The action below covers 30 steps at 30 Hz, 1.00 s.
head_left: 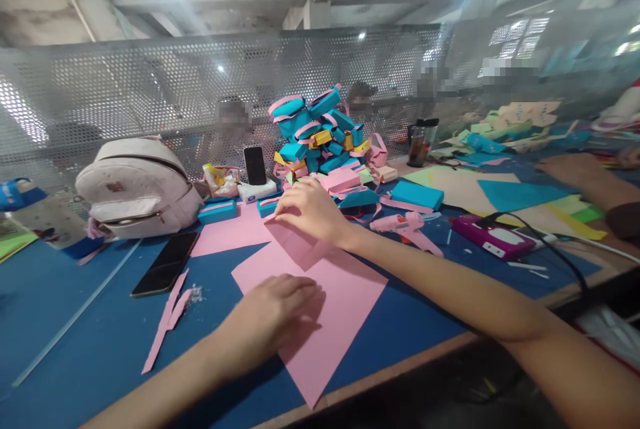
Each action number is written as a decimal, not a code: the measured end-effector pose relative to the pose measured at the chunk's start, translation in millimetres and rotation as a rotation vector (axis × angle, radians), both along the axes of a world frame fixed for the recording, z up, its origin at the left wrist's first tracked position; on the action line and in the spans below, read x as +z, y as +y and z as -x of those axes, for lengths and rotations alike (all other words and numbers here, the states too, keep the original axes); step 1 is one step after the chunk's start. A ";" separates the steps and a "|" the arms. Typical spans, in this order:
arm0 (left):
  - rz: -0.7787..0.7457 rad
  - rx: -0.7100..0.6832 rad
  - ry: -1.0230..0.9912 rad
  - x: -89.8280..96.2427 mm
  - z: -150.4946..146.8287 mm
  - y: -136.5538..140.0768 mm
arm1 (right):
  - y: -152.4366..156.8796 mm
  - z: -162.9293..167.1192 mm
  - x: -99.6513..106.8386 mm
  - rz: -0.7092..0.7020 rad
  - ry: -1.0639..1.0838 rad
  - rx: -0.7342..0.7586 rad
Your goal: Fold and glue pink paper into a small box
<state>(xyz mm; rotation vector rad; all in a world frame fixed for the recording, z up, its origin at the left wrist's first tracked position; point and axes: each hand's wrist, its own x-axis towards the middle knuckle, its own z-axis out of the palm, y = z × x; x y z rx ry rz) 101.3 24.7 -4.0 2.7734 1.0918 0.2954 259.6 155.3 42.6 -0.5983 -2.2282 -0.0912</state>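
Observation:
A large pink paper sheet (345, 289) lies at an angle on the blue table top, one corner pointing to the front edge. My left hand (273, 312) is over its left part, fingers stretched out and close together, holding nothing. Farther back, my right hand (313, 212) is closed, thumb and fingertips pinched at the edge of a smaller, darker-looking pink paper piece (295, 242). That piece overlaps the back of the large sheet. Another pink sheet (230, 229) lies flat behind, with a small blue paper box (217, 211) at its far edge.
Left are a black phone (165, 265), pink paper scraps (167, 322) and a white backpack (140, 189). A pile of blue paper boxes (320, 135) rises at the back. Right are a pink glue gun (407, 229), a purple device (493, 237) with cables, and another person's arm (585, 179).

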 end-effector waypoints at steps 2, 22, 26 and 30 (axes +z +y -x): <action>-0.085 0.032 0.062 -9.6 -21.4 2.9 | -0.6 -0.8 0.7 0.002 0.001 0.000; 0.324 0.619 -0.891 5.3 49.9 42.4 | -11.9 -0.6 3.4 -0.047 0.088 0.105; 0.214 0.537 -0.892 11.7 53.3 48.7 | -18.7 2.0 -2.2 -0.090 0.074 0.183; 0.128 0.418 -0.794 14.9 48.5 47.3 | -24.0 3.4 -4.7 -0.069 0.044 0.162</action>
